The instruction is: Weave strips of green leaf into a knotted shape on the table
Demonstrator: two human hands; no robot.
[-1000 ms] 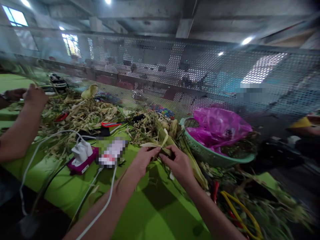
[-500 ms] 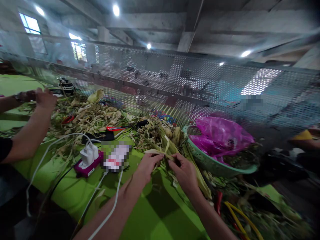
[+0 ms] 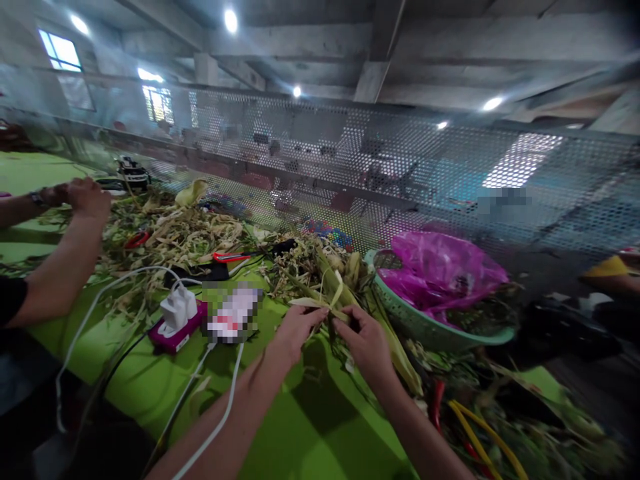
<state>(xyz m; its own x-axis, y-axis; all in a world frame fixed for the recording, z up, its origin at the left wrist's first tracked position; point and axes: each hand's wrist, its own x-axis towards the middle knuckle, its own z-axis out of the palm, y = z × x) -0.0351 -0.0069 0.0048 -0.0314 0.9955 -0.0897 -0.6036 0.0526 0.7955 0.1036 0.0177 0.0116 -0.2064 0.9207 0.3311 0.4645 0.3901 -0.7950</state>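
Note:
My left hand and my right hand are close together above the green tabletop. Both pinch a pale corn husk strip, the left at its near middle and the right at the other side. A thin loop of the strip stands up between them. Just behind my fingers lie long green-yellow corn husks and a heap of dried plant scraps. Some of the strip is hidden behind my fingertips.
Right of my hands stands a green basket with a purple plastic bag. To the left are a purple power strip, a phone, white cables and red-handled scissors. Yellow-handled scissors lie lower right. A co-worker's hands are far left.
My hands keep their pinch on the husk strip, the right shifting very slightly left. The co-worker's arm at the far left has moved slightly left.

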